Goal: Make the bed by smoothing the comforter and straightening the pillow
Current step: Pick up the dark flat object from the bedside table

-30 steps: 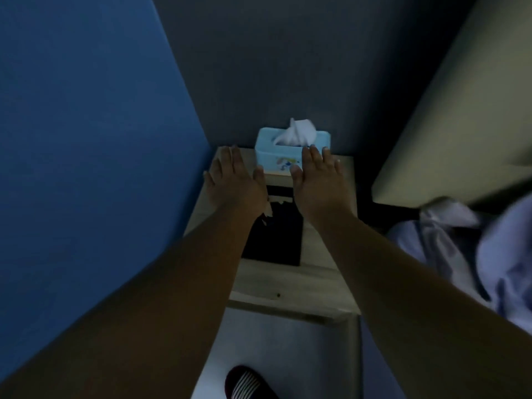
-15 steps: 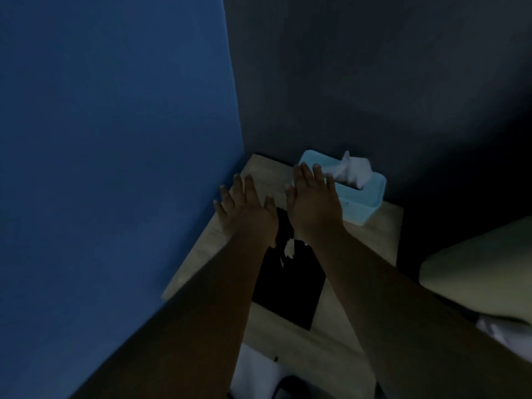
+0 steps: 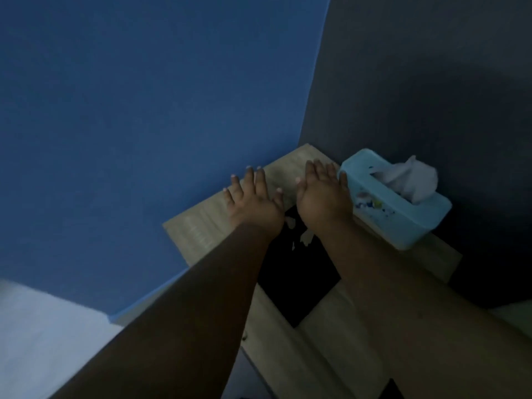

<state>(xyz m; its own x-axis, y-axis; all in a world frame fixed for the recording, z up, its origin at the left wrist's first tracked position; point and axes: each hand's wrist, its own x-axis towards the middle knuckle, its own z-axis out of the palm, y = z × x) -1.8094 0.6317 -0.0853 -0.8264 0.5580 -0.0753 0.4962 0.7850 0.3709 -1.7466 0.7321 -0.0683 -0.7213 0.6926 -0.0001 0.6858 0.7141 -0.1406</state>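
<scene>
Wooden nightstand [image 3: 198, 234] under both flat hands; tissue box [image 3: 403, 214] beside right hand [image 3: 322, 203].

Both arms reach forward over a light wooden tabletop [image 3: 198, 234] set in the corner where a blue wall [image 3: 144, 125] meets a dark grey wall [image 3: 431, 82]. The left hand [image 3: 253, 203] and right hand [image 3: 324, 197] are spread flat, palms down, side by side. The right hand's little finger touches a pale blue tissue box [image 3: 403, 220], tissue [image 3: 408, 180] poking up. A black sheet [image 3: 290, 277] lies under the forearms.
</scene>
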